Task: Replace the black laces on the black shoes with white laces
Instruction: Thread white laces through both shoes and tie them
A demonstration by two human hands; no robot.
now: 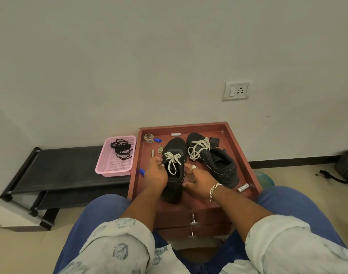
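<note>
The near black fabric shoe (174, 175) stood upright on the reddish-brown wooden cabinet top (246, 155), toe toward the wall, its white lace (172, 160) already threaded and tied in a bow over the tongue. The left hand (158, 171) cupped that shoe's left side with curled fingers pressed to the upper; the right hand (196, 180), wearing a ring and a silver chain bracelet (215, 189), lay against the right side, fingers fairly straight and spread, though whether it gripped or only touched was hard to tell from this angle. Just beside it to the right, the second black shoe (214, 161) lay tilted on its side, its white lace (198, 150) bunched loosely near the toe. The removed black laces (121, 148) sat tangled in a pink plastic mesh basket (113, 167) on a low black rack (60, 169), just left of the cabinet. Near the far rim of the cabinet top lay a small roll of tape (148, 138) and a blue cap (157, 140); a small battery (243, 188) rested near the right rim. A white wall socket (237, 90) was on the wall above.
</note>
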